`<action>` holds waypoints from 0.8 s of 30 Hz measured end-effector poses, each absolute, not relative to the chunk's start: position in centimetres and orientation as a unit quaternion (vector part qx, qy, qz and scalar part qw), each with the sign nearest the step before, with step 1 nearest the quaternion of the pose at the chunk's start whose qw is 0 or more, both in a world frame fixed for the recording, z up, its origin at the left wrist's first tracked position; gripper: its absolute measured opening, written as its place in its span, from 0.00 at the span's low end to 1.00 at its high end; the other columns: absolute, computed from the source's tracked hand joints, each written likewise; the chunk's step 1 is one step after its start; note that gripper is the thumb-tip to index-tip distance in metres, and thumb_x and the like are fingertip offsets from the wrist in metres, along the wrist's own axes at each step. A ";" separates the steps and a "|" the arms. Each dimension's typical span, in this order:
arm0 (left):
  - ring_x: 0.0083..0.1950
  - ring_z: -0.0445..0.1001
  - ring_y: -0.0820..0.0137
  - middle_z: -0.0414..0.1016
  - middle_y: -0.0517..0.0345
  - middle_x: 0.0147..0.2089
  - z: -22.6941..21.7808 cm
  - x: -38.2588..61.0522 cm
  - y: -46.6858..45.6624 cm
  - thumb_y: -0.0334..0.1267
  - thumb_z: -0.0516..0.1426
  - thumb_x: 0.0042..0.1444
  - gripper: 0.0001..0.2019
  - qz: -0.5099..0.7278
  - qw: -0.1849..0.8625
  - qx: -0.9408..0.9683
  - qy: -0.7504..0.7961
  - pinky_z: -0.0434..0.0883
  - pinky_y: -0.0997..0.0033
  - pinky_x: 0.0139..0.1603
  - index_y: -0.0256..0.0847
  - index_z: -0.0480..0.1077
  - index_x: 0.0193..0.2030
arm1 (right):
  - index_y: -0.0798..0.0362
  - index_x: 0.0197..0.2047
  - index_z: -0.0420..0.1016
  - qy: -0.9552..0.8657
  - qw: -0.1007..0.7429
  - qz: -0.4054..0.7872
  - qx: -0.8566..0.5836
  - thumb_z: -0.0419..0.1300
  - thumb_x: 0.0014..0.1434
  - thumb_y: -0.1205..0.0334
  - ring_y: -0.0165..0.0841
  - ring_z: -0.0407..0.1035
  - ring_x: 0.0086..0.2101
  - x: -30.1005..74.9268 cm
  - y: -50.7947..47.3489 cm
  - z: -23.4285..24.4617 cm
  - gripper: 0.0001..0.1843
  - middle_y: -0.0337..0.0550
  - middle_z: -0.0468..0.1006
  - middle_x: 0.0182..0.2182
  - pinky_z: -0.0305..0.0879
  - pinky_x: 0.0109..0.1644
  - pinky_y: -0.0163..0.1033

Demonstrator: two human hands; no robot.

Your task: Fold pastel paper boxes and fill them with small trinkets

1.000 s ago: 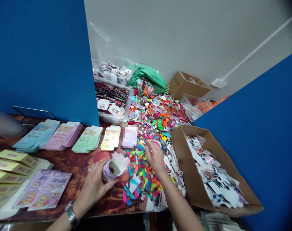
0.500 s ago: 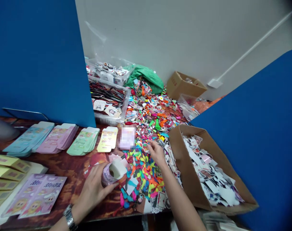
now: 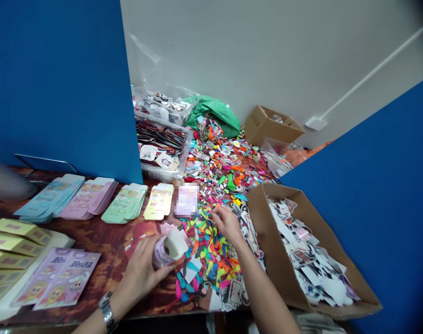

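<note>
My left hand (image 3: 141,269) wraps around a small opened purple box (image 3: 168,248) lying on the brown table (image 3: 103,236), its white open end facing right. My right hand (image 3: 227,223) reaches into a heap of small colourful pieces (image 3: 211,253), fingers curled down among them; whether it holds one is hidden. A watch sits on my left wrist (image 3: 106,314).
Fanned stacks of flat pastel packets (image 3: 93,197) line the back of the table. Yellow boxes (image 3: 12,243) and purple flat packets (image 3: 58,278) lie at left. A cardboard box of stickers (image 3: 302,246) stands at right, clear bins (image 3: 162,144) behind, blue partitions (image 3: 58,83) on both sides.
My right hand has shifted slightly forward within the colourful heap. My left hand keeps its grip on the purple box; the view has swayed a little.
</note>
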State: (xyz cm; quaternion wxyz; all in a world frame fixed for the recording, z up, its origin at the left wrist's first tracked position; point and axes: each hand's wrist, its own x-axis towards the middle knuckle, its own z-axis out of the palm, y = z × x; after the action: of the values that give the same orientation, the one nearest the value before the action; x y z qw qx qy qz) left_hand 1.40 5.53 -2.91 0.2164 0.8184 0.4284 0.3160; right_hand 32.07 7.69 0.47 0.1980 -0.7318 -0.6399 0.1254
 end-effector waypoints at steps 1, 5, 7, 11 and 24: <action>0.51 0.74 0.56 0.73 0.46 0.51 -2.9 1.5 5.6 0.50 0.62 0.53 0.30 0.314 0.217 0.815 0.436 0.73 0.58 0.50 0.41 0.60 0.59 | 0.51 0.36 0.75 -0.648 0.204 0.130 -0.722 0.54 0.62 0.61 0.33 0.68 0.36 31.8 7.2 1.6 0.09 0.41 0.76 0.32 0.59 0.40 0.34; 0.51 0.71 0.55 0.72 0.46 0.52 -2.6 2.2 6.2 0.47 0.62 0.54 0.30 0.292 0.211 0.813 0.458 0.71 0.56 0.51 0.40 0.60 0.61 | 0.51 0.34 0.73 -0.690 0.237 0.184 -0.659 0.53 0.64 0.60 0.32 0.67 0.30 29.5 5.5 6.3 0.10 0.38 0.74 0.28 0.58 0.34 0.34; 0.51 0.70 0.55 0.71 0.46 0.52 -2.3 2.5 6.4 0.44 0.61 0.55 0.29 0.280 0.194 0.819 0.461 0.70 0.55 0.50 0.40 0.60 0.62 | 0.50 0.32 0.73 -0.720 0.234 0.219 -0.616 0.54 0.64 0.61 0.31 0.68 0.30 27.8 5.0 7.8 0.10 0.37 0.74 0.28 0.58 0.33 0.33; 0.50 0.68 0.54 0.70 0.44 0.52 -1.9 3.1 6.1 0.37 0.60 0.54 0.30 0.249 0.169 0.835 0.461 0.70 0.55 0.49 0.36 0.59 0.63 | 0.49 0.33 0.74 -0.770 0.197 0.222 -0.565 0.58 0.62 0.65 0.31 0.70 0.32 24.3 4.8 7.6 0.06 0.37 0.76 0.30 0.61 0.36 0.33; 0.55 0.70 0.53 0.69 0.44 0.55 -3.3 2.8 6.0 0.36 0.59 0.54 0.32 0.296 0.224 0.814 0.447 0.69 0.51 0.54 0.40 0.54 0.65 | 0.49 0.49 0.71 -0.775 0.330 0.212 -0.496 0.51 0.66 0.70 0.33 0.74 0.39 20.7 3.4 4.8 0.13 0.43 0.79 0.38 0.69 0.44 0.35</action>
State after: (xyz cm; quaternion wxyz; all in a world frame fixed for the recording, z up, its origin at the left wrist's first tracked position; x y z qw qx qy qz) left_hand 2.83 6.01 -3.33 0.2239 0.8141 0.4466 0.2960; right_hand 20.71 3.41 4.77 0.3301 -0.4957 -0.7747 0.2125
